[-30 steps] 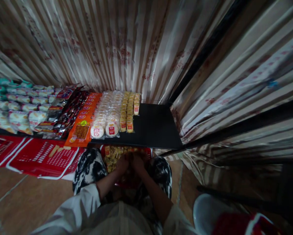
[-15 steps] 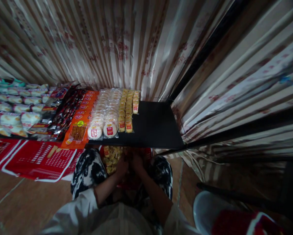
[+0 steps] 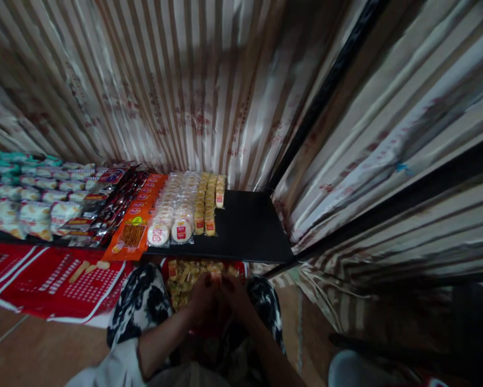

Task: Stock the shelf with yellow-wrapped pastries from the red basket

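Note:
Between my knees, my left hand [image 3: 202, 294] and my right hand [image 3: 234, 294] are close together over a red container [image 3: 242, 266] of small yellow-wrapped snack packets [image 3: 182, 284]. Both hands have their fingers closed on one small wrapped snack packet [image 3: 216, 276], its orange-red label facing up. Dim light blurs the fingertips. Ahead of the hands, rows of similar yellow snack packets [image 3: 205, 210] stand on a black shelf [image 3: 249, 231], with the rightmost row shorter than the others.
Left along the shelf lie round white crackers [image 3: 180, 231], orange snack bags [image 3: 132, 236], dark shiny packets [image 3: 116, 209] and white-and-green bags [image 3: 34, 215]. Red bags with white edging [image 3: 59, 285] sit below. A striped curtain [image 3: 177, 80] and dark poles [image 3: 318, 118] bound the shelf. A pale rounded object [image 3: 348, 368] is lower right.
My hands have come up slightly from among the packets, and a labelled packet now shows between them. The camera has tilted, so the shelf appears lower in view.

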The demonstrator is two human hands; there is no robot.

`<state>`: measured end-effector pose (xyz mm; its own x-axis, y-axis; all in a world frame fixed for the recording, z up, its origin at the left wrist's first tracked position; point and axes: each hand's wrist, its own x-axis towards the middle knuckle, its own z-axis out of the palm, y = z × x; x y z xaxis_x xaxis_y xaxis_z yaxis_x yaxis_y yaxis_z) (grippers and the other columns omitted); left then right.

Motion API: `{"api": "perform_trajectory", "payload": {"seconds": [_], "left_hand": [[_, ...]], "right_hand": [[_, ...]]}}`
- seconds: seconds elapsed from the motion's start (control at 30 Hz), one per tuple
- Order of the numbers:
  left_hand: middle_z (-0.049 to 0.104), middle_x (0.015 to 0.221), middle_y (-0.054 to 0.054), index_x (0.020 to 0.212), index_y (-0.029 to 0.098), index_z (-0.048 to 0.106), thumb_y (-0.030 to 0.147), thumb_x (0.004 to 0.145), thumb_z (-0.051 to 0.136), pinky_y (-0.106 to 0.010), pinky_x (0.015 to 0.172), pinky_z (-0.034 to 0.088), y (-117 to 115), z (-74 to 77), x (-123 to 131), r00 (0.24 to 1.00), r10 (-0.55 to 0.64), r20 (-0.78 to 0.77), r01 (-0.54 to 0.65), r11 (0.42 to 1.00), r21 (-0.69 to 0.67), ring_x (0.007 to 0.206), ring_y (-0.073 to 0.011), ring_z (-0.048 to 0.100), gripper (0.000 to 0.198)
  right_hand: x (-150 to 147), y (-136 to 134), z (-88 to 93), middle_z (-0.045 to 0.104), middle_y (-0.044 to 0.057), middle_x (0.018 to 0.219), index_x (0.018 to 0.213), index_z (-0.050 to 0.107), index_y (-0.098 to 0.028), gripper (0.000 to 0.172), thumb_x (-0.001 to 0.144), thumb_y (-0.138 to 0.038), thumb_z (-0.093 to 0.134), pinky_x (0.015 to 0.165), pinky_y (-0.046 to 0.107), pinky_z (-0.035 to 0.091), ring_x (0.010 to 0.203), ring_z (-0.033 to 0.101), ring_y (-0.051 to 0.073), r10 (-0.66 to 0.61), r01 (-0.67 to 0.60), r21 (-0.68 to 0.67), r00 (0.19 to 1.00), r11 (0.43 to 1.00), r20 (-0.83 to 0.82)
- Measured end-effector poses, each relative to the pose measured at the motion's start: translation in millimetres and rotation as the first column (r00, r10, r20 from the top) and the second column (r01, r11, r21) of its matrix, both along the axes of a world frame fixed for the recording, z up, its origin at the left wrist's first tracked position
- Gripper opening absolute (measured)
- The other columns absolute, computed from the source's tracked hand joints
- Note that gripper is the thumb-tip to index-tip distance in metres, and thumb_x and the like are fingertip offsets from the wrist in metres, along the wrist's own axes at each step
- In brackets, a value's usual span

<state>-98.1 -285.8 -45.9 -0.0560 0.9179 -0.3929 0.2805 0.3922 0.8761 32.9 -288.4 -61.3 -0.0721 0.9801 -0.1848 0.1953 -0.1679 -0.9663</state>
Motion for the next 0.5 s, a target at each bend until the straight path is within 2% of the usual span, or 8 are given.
{"api": "perform_trajectory", "payload": {"seconds": [0.13,0.27,0.33,0.4,0.5], "left_hand": [[0.068,0.092,-0.004,0.099,0.018,0.06,0.023,0.073,0.053,-0.028,0.076,0.047,0.6,20.9,9.5,0.994,-0.094,-0.058,0.102,0.983,0.156,0.083,-0.0177,0.062,0.028],[0.067,0.093,-0.003,0.107,0.018,0.056,0.023,0.075,0.052,-0.026,0.074,0.047,16.2,37.9,22.3,0.992,-0.113,-0.056,0.122,0.972,0.203,0.081,-0.016,0.062,0.033],[0.067,0.093,-0.004,0.112,0.017,0.053,0.021,0.076,0.05,-0.026,0.074,0.048,29.5,47.1,27.8,0.99,-0.115,-0.075,0.129,0.97,0.205,0.079,-0.0152,0.062,0.036],[0.065,0.102,-0.006,0.116,0.016,0.05,0.019,0.077,0.048,-0.028,0.078,0.048,43.5,58.8,32.5,0.989,-0.091,-0.117,0.117,0.963,0.243,0.081,-0.0146,0.062,0.039],[0.056,0.118,-0.01,0.117,0.016,0.049,0.015,0.079,0.044,-0.029,0.087,0.046,61.8,77.1,40.8,0.985,-0.003,-0.174,0.065,0.934,0.352,0.095,-0.0152,0.059,0.038]], "right_hand": [[16.2,1.1,29.2,0.07,0.009,0.092,0.096,0.063,-0.018,0.045,0.068,-0.053,0.061,0.082,0.04,0.051,0.087,0.065,0.025,0.019,-0.021,-0.02,0.994,1.0,-0.11],[27.1,13.3,54.9,0.07,0.009,0.09,0.095,0.062,-0.017,0.043,0.067,-0.05,0.063,0.077,0.036,0.051,0.082,0.066,0.023,-0.019,0.018,-0.013,0.989,1.0,-0.146],[30.0,25.9,62.2,0.069,0.008,0.089,0.094,0.062,-0.017,0.042,0.065,-0.048,0.064,0.076,0.035,0.052,0.081,0.066,0.022,-0.06,0.063,0.016,0.986,0.998,-0.157],[31.8,43.1,66.3,0.069,0.008,0.087,0.093,0.062,-0.017,0.042,0.063,-0.046,0.065,0.075,0.034,0.052,0.079,0.065,0.021,-0.117,0.127,0.055,0.981,0.99,-0.157],[33.0,74.8,68.4,0.068,0.007,0.086,0.094,0.062,-0.017,0.041,0.063,-0.043,0.063,0.075,0.033,0.052,0.078,0.064,0.02,-0.222,0.239,0.136,0.966,0.962,-0.129]]}}
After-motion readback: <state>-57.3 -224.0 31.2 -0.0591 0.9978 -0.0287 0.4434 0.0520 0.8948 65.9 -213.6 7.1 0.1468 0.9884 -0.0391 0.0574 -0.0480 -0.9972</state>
